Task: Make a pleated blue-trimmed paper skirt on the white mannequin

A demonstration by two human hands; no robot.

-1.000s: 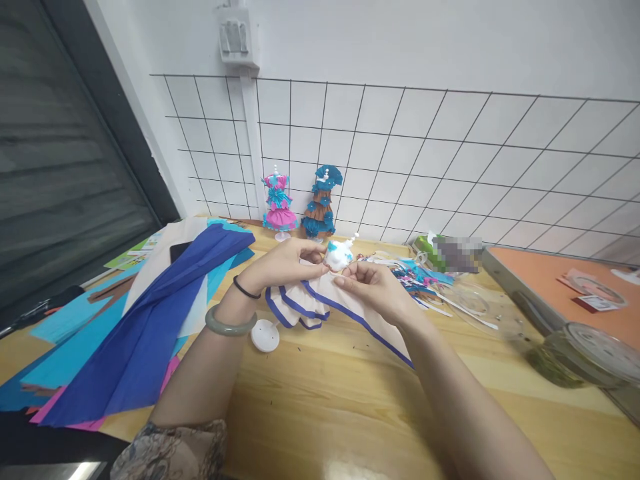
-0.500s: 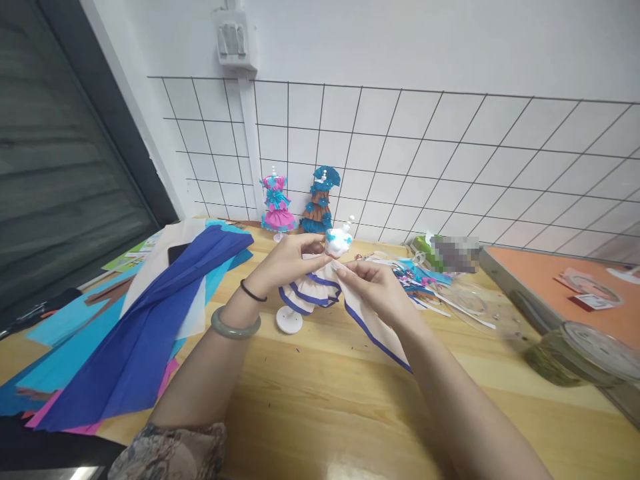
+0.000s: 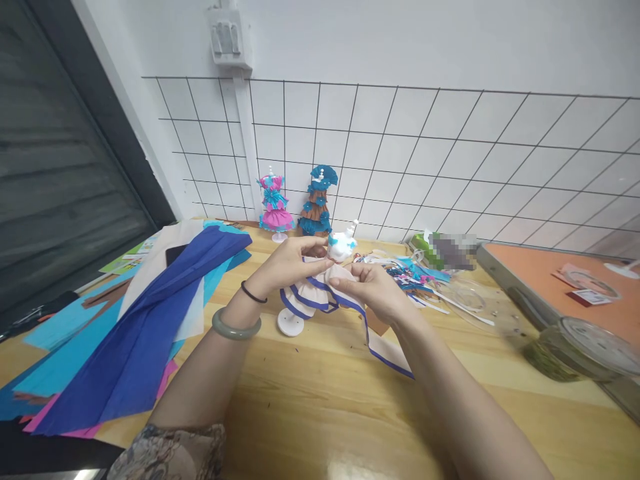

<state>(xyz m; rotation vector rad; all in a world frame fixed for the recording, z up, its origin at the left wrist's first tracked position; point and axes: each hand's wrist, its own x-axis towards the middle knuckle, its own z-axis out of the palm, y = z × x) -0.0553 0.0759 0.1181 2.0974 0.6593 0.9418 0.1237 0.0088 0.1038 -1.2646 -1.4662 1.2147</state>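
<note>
A small white dress form [image 3: 341,247] with light-blue patches tilts to the right in my left hand [image 3: 295,260], whose fingers wrap round its waist. Round its lower part runs a tiered cream skirt [image 3: 305,298] with blue-edged ruffles. The form's round white base [image 3: 291,323] shows below the skirt. My right hand [image 3: 377,287] pinches a cream strip [image 3: 387,350] with a blue border against the waist. The strip's free end hangs down to the right, below that hand. Some of the right fingers are hidden behind the strip.
Two dressed miniature forms, one pink and blue [image 3: 277,210], one brown and teal [image 3: 317,210], stand at the back. Blue crepe paper [image 3: 145,333] lies over other sheets at left. Ribbon scraps [image 3: 417,275], a ribbon spool [image 3: 575,353] and an orange-lined tray [image 3: 530,273] are at right.
My right hand has moved slightly left and down, bringing the strip closer against the waist. The strip now sags in a loose fold. My left hand keeps its hold.
</note>
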